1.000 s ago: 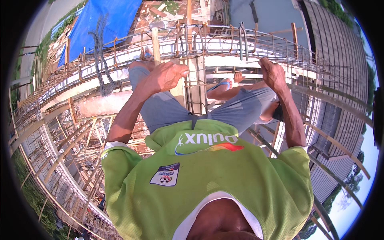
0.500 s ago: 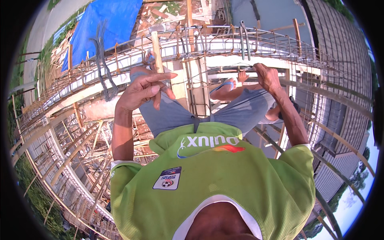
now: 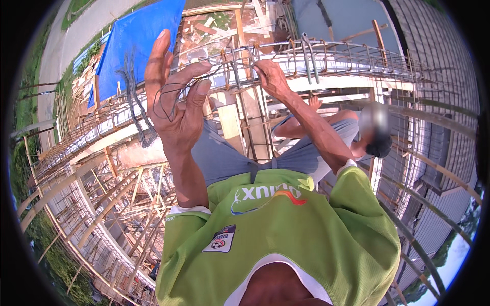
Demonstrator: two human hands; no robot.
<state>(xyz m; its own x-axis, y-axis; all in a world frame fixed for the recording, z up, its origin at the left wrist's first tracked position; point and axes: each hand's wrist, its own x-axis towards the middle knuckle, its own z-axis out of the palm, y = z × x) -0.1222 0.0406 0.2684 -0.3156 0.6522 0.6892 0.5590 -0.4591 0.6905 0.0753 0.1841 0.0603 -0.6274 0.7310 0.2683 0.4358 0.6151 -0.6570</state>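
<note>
- Left hand [image 3: 178, 109] is raised, thumb and fingers spread; thin tie wire [image 3: 176, 84] is looped across it.
- Right hand [image 3: 274, 79] is held at the rebar cage [image 3: 236, 74], fingertips drawn together; what is pinched cannot be told.
- Pincers [image 3: 307, 64] are hung nearby.

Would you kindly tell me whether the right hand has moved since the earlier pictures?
Yes: the right hand has moved left. Judged against the hanging green-handled pliers, it went from their right side to their left.
</note>
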